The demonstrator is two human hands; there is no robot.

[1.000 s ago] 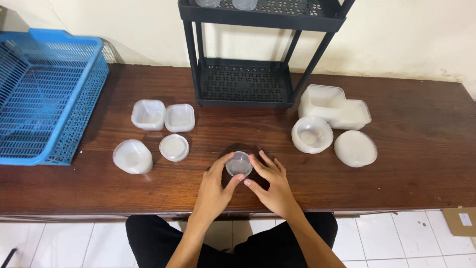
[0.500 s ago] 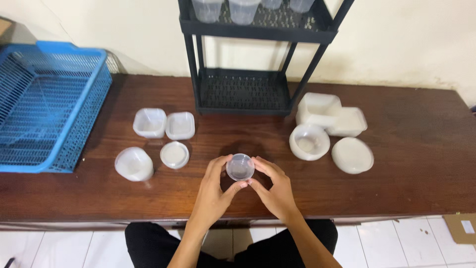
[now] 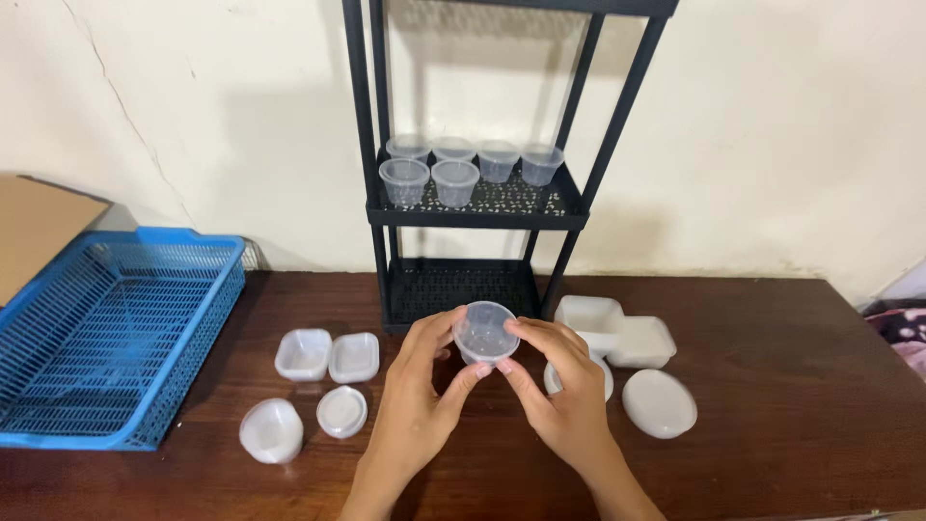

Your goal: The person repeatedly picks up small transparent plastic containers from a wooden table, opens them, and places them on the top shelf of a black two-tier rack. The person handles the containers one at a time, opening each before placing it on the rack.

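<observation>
Both my hands hold a small round clear plastic cup with a lid (image 3: 484, 332) above the dark wooden table (image 3: 772, 386). My left hand (image 3: 420, 400) grips its left side and my right hand (image 3: 564, 391) its right side, fingertips pinched around it. The cup is raised in front of the black shelf rack (image 3: 473, 207). Several similar clear cups (image 3: 453, 174) stand in two rows on the rack's middle shelf.
A blue plastic basket (image 3: 106, 338) sits at the left with a cardboard piece (image 3: 39, 227) behind it. Two square tubs (image 3: 328, 355), a round tub (image 3: 272, 429) and a round lid (image 3: 341, 412) lie left of my hands. White containers (image 3: 617, 333) and a round lid (image 3: 660, 403) lie at the right.
My hands have lifted the lidded cup off the table, up and toward the rack. The camera has tilted up, bringing the shelf of cups into view.
</observation>
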